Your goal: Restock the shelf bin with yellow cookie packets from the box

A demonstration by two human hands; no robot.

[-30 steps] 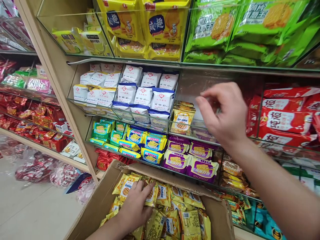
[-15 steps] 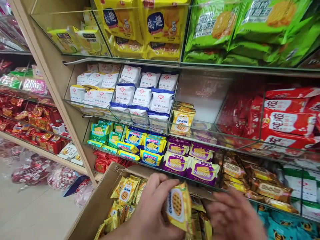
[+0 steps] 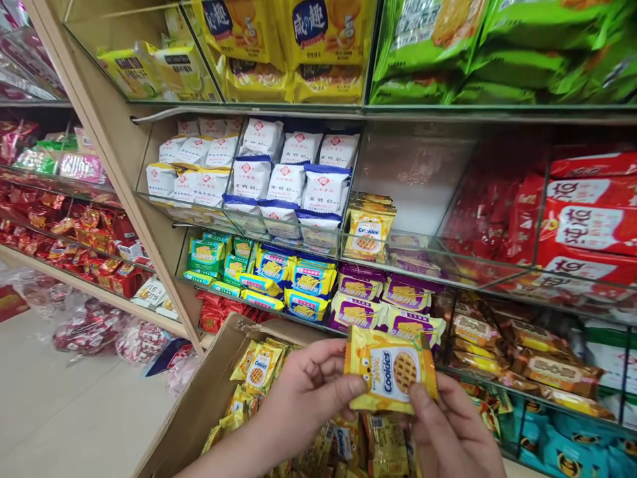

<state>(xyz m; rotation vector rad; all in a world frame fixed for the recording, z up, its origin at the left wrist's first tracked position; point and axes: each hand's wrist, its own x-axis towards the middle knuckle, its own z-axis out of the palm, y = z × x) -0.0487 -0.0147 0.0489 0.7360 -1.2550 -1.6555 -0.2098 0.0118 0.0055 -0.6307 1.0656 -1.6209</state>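
Both of my hands pinch a yellow cookie packet (image 3: 381,372), printed "Cookies" with a round lattice biscuit. Its face is turned up towards me and its lettering runs sideways. My left hand (image 3: 318,382) grips its left end, thumb in front. At the right end, my right hand (image 3: 448,418) has its thumb on the printed biscuit. Whether more packets lie behind the front one is hidden. Below is an open cardboard box (image 3: 199,398) holding many matching packets (image 3: 259,368). A row of the same cookie packets (image 3: 368,229) stands upright in a shelf compartment beyond.
Clear dividers and a glass front edge (image 3: 398,269) bound the shelf compartments. White packets (image 3: 286,182) fill those left of the cookies, red packs (image 3: 592,226) stand to the right. Purple cracker packs (image 3: 358,312) lie just below. Bagged goods (image 3: 94,325) rest on the floor at left.
My right hand has come in from the right and now grips the packet too. The packet has risen and turned sideways, and the view has shifted slightly.
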